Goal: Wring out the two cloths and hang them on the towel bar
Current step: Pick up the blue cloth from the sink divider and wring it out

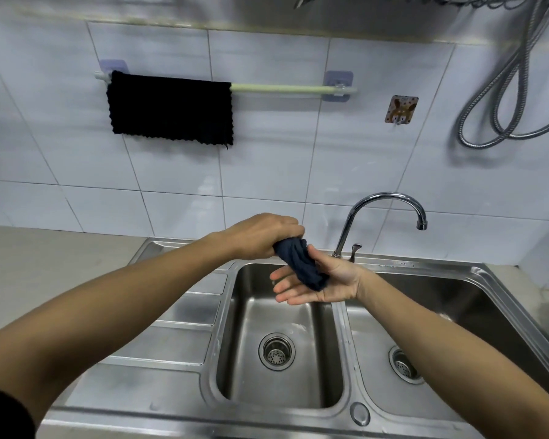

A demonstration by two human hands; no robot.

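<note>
1. The left hand (260,237) is closed tight around the far end of a dark cloth (301,267). That end is hidden inside the fist.
2. The right hand (317,282) is flat and wide, palm up, fingers spread. The near end of the cloth rests on its palm, and the fingers are not wrapped around it.
3. The cloth is twisted into a short fat roll. Its long way runs from far-left, in the fist, to near-right, on the palm.
4. Both hands are up in the air over the left bowl of the sink (178,315). The cloth does not touch the sink.
5. It is hard to tell if water drips from the cloth; the view is too soft there.
6. A second cloth (170,109), black, hangs flat over the left part of the bar (279,88) on the far wall. It hides that part of the bar. Its long way runs left to right, like the bar. The right part of the bar is bare.
7. The tap (384,213) stands just right of the hands, with its spout bent to the right.
8. A silver hose (507,90) hangs in loops at the far right. Its top is cut off by the edge.
</note>
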